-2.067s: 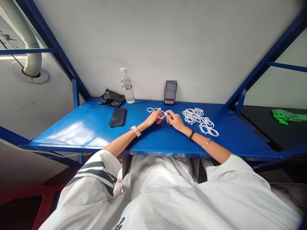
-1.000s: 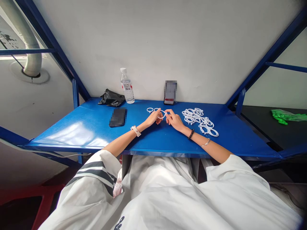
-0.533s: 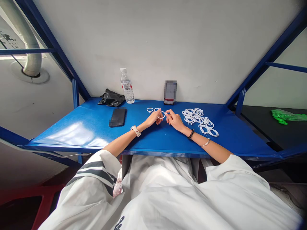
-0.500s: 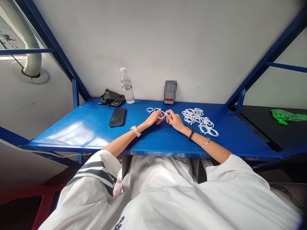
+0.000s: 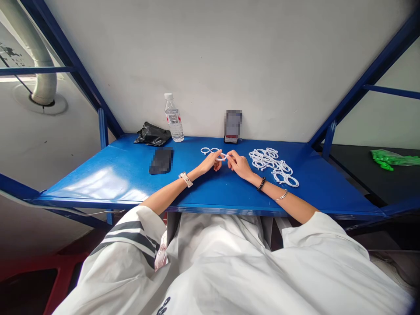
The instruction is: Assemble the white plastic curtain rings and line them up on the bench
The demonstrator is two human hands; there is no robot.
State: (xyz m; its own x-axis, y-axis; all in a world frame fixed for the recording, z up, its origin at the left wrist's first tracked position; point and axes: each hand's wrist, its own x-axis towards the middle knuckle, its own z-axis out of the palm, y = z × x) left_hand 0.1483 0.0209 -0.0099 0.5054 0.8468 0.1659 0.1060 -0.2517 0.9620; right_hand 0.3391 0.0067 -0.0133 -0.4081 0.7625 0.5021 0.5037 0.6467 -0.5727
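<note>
Between my two hands is a white ring (image 5: 222,159), held just above the blue table (image 5: 203,192). My left hand (image 5: 210,162) is closed on its left side, thumb on top and fingers curled under. The fingertips of my right hand (image 5: 239,164) pinch its right edge. Just beyond my left hand lie two more white rings on the table, a small one (image 5: 205,151) with a little knob and another (image 5: 215,150) partly behind my thumb. To the right of my right hand is a loose pile of white rings (image 5: 271,164) with small knobs.
A phone (image 5: 231,135) leans against the wall at the back. On the left stand a water bottle (image 5: 175,122), a crumpled black plastic bag (image 5: 152,134) and a flat dark object (image 5: 161,161). A bag of green pieces (image 5: 393,159) lies on a dark surface at far right.
The ring between my hands has tilted and looks flatter than before. Both hands stay in nearly the same place, and the other things have not moved.
</note>
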